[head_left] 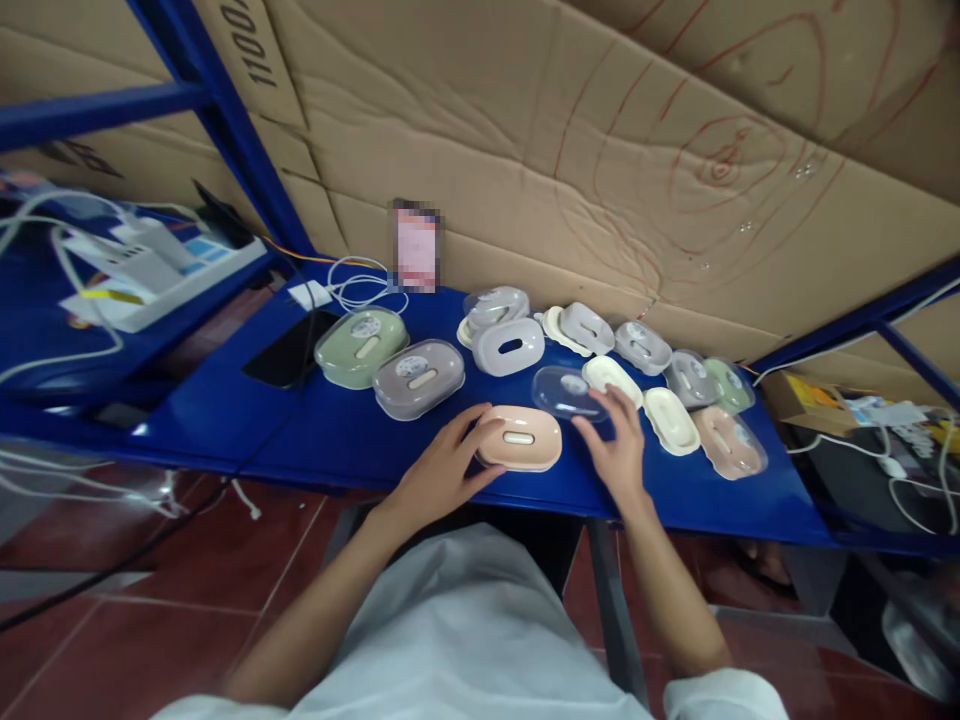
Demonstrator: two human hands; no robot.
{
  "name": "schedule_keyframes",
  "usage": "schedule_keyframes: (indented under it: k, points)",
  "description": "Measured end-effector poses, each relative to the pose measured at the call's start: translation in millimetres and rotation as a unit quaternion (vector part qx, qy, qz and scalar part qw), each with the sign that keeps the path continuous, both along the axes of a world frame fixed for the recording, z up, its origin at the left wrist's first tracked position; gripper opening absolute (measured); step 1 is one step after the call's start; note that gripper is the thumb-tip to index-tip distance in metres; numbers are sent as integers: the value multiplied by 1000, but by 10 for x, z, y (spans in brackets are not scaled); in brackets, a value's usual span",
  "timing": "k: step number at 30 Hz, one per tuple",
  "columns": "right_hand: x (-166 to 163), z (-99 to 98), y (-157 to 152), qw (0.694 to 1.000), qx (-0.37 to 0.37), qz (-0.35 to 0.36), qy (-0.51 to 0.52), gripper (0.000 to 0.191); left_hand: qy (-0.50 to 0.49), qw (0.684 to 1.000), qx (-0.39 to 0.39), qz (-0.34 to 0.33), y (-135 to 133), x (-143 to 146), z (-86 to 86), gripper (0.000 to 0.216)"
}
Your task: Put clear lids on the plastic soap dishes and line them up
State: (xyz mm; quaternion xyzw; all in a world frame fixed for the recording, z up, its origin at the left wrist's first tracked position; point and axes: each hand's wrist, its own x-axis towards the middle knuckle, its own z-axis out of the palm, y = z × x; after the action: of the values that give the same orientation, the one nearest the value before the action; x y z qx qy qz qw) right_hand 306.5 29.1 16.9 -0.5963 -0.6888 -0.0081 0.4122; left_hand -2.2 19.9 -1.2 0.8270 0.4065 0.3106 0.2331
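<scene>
A peach oval soap box (529, 455) with a pale slotted piece in its top sits near the table's front edge. My left hand (450, 455) grips its left end between thumb and fingers. Just behind and to the right is a clear oval lid (559, 392) with a round sticker. My right hand (619, 440) has its thumb and fingertips around the lid's right end. A cream wavy-edged tray (611, 375) lies behind those fingers, partly hidden, and a second cream tray (673, 420) rests to the right.
Covered green (352, 365) and grey (409, 395) boxes stand at left, near a black phone (281, 350) and white cable (364, 285). A grey slotted shell (491, 350) and several more boxes line the back. A peach piece (727, 450) lies right. Cardboard (465, 130) walls the back.
</scene>
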Motion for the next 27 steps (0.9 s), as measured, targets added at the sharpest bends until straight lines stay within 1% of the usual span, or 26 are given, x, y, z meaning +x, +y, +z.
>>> schedule_keyframes:
  k: [2, 5, 9, 12, 17, 22, 27]
  points:
    - [-183, -94, -254, 999, -33, 22, 26, 46, -17, 1000, -9, 11, -4, 3, -26, 68]
    - [-380, -200, -436, 997, -50, 52, 26, 43, -30, 999, -17, 9, -7, 2, -52, 76]
    - [-461, -233, -469, 993, -54, 100, -28, 42, -30, 1000, 6, -5, 7, -7, -91, 71]
    - [-456, -225, -486, 990, -60, 120, -47, 46, -46, 998, 36, 1, 24, -14, -130, 63]
    - [-451, -247, -534, 990, -72, 118, -41, 55, -29, 998, 61, 18, 23, -22, -142, 50]
    - [-451, -267, -558, 990, -68, 111, -48, 54, -27, 998, 56, 5, 13, -29, -113, 46]
    - [-431, -302, -596, 990, -48, 121, -59, 66, -21, 995, 93, -1, 18, -24, -134, 43]
